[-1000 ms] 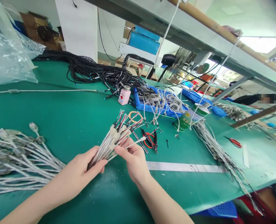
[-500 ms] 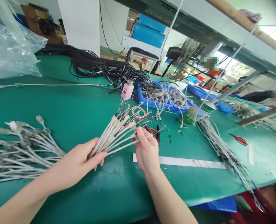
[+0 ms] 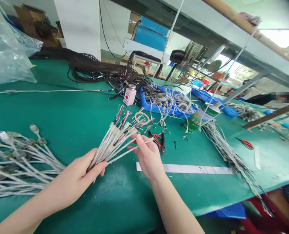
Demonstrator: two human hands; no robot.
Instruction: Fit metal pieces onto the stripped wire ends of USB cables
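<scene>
My left hand (image 3: 77,180) is wrapped round a bundle of grey cables (image 3: 107,143), holding it tilted above the green table. Stripped ends with thin red, black and white wires fan out at the bundle's top. Among the cable ends on the right side is my right hand (image 3: 149,157), thumb and fingers pinched on one cable; its fingertips are partly hidden. The cables' other ends, with plugs (image 3: 34,129) and moulded lumps, spread over the table at the left, behind my left forearm.
Beyond the bundle stand a pink-labelled bottle (image 3: 130,95) and a blue tray (image 3: 146,106) of coiled cables. Black cables (image 3: 86,66) are heaped behind. Pliers (image 3: 162,143), a white strip (image 3: 198,169), a green can (image 3: 201,117) and more grey cables (image 3: 222,146) lie rightward.
The whole view has shifted slightly, so most things sit a little further left. My right fingers have moved slightly among the cable ends; my left hand keeps its grip.
</scene>
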